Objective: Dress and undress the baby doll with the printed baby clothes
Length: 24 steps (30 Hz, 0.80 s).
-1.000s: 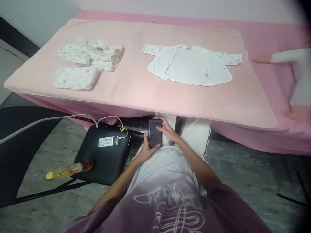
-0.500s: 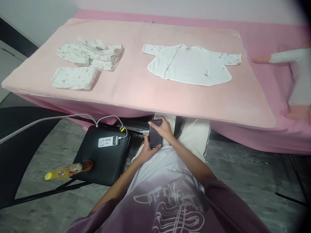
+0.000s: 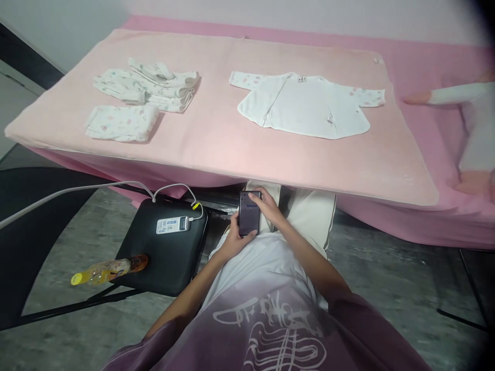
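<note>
A dark smartphone (image 3: 248, 216) lies between my two hands, above my lap at the table's front edge. My left hand (image 3: 235, 238) is closed around its lower left side, thumb along the bottom. My right hand (image 3: 266, 206) grips its upper right side, with the thumb over the top of the screen. On the table beyond lies a white baby shirt (image 3: 303, 105), spread flat with both sleeves out. To the left are a folded patterned baby garment (image 3: 120, 123) and a looser stack of patterned baby clothes (image 3: 150, 87).
A pink padded mat (image 3: 209, 139) covers the table. At the right edge lies a doll (image 3: 477, 123) in white. On a black stool (image 3: 170, 268) to my left, a power bank (image 3: 172, 225) with a white cable lies beside a yellow-capped bottle (image 3: 112, 269).
My right thumb has shifted slightly right on the phone's top part. The screen, dark before, now shows faint content. The clothes lie as they were; the view has shifted a little.
</note>
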Motion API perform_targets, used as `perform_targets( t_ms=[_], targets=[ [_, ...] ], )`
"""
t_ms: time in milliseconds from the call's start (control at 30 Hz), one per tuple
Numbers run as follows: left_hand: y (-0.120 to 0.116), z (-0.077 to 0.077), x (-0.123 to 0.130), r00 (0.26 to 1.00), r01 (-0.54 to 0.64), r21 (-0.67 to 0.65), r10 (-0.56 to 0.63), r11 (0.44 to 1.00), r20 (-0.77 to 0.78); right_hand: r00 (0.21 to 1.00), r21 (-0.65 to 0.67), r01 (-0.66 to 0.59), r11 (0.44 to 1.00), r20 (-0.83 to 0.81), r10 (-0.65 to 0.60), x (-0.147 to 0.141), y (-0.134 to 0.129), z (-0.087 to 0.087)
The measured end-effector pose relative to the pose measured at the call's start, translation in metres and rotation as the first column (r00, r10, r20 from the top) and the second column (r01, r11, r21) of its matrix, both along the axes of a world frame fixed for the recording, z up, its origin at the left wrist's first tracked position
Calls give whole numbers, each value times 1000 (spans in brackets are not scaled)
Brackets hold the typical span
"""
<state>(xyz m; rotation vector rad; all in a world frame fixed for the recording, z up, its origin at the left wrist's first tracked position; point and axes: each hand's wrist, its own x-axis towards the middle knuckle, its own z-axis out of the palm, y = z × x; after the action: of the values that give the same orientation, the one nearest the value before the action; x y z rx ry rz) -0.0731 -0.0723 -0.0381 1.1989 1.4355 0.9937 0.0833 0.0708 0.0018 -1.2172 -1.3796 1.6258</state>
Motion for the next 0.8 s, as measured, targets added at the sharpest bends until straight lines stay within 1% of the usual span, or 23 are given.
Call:
perform_targets(
  t_ms=[67,167,267,367,467,600,667,800],
  targets=[
    [-1,-2,0,1000,-5,2,5,1000,-17,997,-14,36,999,68,-35,-6,-1,0],
    [-2,-3,0,1000,-5,6,5,1000,-30,975,35,122,992,185,-126,-18,-3,2],
    [-2,-2,1,1000,-5,21,6,1000,-27,966,66,153,986,200,-163,-21,-3,2],
    [-2,0,1,1000,2,6,-2,1000,-9,986,43,107,993,125,-112,-13,-4,-1],
    [-1,0,0,1000,9,-10,-9,1000,10,1000,30,28,999,5,-28,-1,-6,-6],
    [0,-1,-1,1000,-2,0,2,1000,-2,983,25,-73,997,-167,76,9,-9,-9],
    [0,0,-1,1000,4,6,-4,1000,0,974,20,-105,994,-202,107,10,-10,-10],
    [0,2,-1,1000,18,21,-18,1000,12,965,29,-139,990,-220,142,10,-10,-13]
  ],
)
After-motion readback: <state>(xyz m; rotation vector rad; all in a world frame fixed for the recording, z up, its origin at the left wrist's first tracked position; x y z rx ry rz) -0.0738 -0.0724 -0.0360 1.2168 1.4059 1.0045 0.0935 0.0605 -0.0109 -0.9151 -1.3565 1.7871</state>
